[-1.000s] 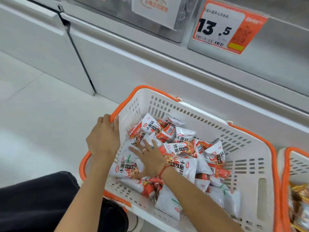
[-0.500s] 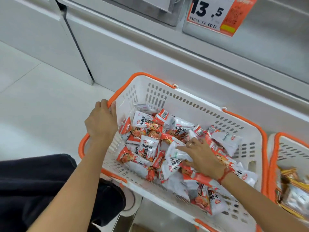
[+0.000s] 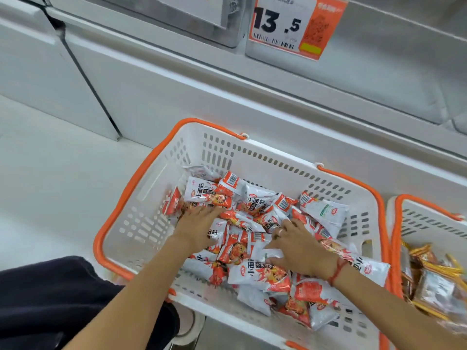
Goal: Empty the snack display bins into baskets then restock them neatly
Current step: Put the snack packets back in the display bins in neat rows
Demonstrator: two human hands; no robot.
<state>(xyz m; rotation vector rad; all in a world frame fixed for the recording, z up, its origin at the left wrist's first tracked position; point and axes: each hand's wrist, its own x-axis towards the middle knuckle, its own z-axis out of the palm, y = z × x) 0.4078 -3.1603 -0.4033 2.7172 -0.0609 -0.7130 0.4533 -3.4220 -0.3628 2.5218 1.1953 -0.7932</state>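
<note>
With the left hand [image 3: 199,223] pressed flat on the snack packets [image 3: 255,238] heaped in the white basket [image 3: 278,157] and the right hand [image 3: 298,246] gripping several, hasty gathering may spill slippery packets onto the floor [image 3: 58,178].

The basket [image 3: 255,152] is white with an orange rim, its snack packets [image 3: 260,274] white and silver splashed with red-orange and black lettering, the neighbouring basket [image 3: 429,218] holds gold-and-brown packets [image 3: 434,276], and the price tag [image 3: 295,24] above is orange and white with black numerals.
</note>
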